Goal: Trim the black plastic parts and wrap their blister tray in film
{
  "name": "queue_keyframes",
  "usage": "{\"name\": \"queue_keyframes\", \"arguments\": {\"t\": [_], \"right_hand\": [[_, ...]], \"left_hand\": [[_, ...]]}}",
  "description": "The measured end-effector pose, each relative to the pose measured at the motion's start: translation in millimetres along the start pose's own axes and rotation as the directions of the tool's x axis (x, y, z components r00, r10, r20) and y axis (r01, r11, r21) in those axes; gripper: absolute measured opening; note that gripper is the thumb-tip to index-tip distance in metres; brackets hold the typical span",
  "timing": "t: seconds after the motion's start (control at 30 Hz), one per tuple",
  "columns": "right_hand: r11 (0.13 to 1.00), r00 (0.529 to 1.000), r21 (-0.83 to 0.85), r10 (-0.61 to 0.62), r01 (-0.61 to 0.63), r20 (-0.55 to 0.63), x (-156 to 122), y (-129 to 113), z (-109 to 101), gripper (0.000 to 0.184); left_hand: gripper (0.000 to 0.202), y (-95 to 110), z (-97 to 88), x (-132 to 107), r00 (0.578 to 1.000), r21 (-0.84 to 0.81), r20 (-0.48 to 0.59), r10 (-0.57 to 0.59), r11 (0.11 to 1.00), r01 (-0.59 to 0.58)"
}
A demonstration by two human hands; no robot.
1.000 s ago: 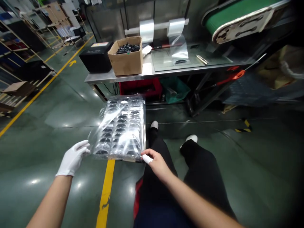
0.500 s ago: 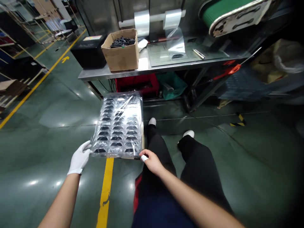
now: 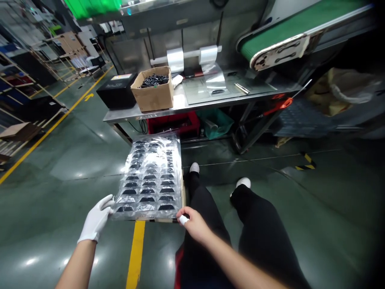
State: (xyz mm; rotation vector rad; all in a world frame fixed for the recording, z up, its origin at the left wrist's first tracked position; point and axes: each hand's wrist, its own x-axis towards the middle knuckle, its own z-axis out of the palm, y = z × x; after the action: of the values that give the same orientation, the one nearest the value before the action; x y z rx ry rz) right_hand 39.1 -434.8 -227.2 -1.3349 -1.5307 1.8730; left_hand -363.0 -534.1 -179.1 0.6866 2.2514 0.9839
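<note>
A clear plastic tray (image 3: 144, 196) lies in front of me, with rows of dark trapezoid pockets or parts under a shiny, wrinkled surface. My left hand (image 3: 96, 218), in a white glove, pinches its near left corner between thumb and fingers. At the near right corner, my right hand (image 3: 194, 224) has thumb and fingers closed on the edge; a white wrap covers one finger. A tan and black edge shows beneath the tray along its near and right sides; what supports it is hidden.
A metal workbench (image 3: 198, 105) stands ahead, carrying a cardboard box (image 3: 156, 96) of small black parts, a black box (image 3: 116, 94) and a glass sheet (image 3: 195, 94). Red (image 3: 192, 124) and teal bins (image 3: 221, 124) sit below. A green conveyor (image 3: 288, 32) juts in at upper right.
The view has tilted upward, so bench, tray and hands sit lower in the picture. Both hands keep hold of the tray's near corners.
</note>
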Motion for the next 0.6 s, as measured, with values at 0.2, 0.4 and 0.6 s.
{"name": "queue_keyframes", "arguments": {"t": [0.2, 0.4, 0.6], "right_hand": [[1.0, 1.0, -0.004, -0.016, 0.016, -0.008, 5, -5, 1, 0.018], [1.0, 1.0, 0.005, -0.007, 0.007, -0.028, 9, -1, 1, 0.018], [1.0, 1.0, 0.031, 0.001, 0.0, -0.031, 11, 0, 1, 0.018]], "left_hand": [[0.078, 8, 6.9, 8, 0.999, -0.001, -0.044, 0.019, 1.0, -0.019], [0.068, 1, 14.2, 16, 0.996, 0.037, -0.075, 0.041, 0.999, -0.039], [0.06, -2, 17.6, 14, 0.996, 0.011, -0.08, 0.027, 1.0, -0.026]]}}
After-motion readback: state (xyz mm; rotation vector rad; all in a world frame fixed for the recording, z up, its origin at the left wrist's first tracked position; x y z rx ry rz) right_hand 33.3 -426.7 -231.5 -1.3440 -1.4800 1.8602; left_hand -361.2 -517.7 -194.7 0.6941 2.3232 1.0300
